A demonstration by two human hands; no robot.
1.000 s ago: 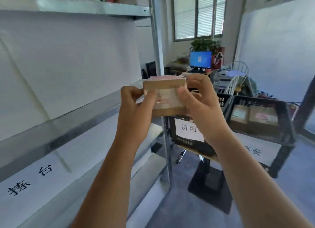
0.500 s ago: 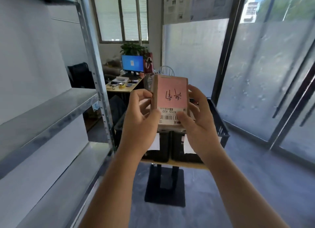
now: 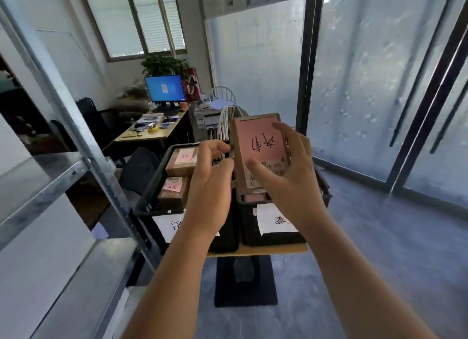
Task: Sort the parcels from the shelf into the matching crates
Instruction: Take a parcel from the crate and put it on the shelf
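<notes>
moved: parcel (image 3: 259,151) sits further right in view than half a second ago, now over the right crate (image 3: 273,237); crates are closer and seen from above; shelf (image 3: 50,176) has slid out to the left edge.
left hand (image 3: 211,184): fingers curled at the parcel's left edge, touching or pinching it. Contact is partly hidden, so how firm the hold is I cannot tell.
right hand (image 3: 291,171): fingers spread, fingertips along the right side, thumb pressed on the front near the barcode sticker (image 3: 274,167). Carries most of the hold, I'd judge.
parcel: upright, pink label facing the camera, handwriting upside down, between both hands, above the crates.
left crate (image 3: 152,194): white tag half hidden by the left forearm; two brown boxes with pink labels already inside, one behind the other.
right crate: tag partly readable; a pink label shows just below the held parcel.
step: read label, match to a crate tag.
how: writing looks like the left tag's visible character, but both are partly hidden. Turn the parcel upright and clear the forearm off the tag before committing.
place: lower it flat beside the boxes already in, label up, release only once it rests.
risk: the left edge hold looks light; an early let-go could tip the parcel onto the rim between crates.
</notes>
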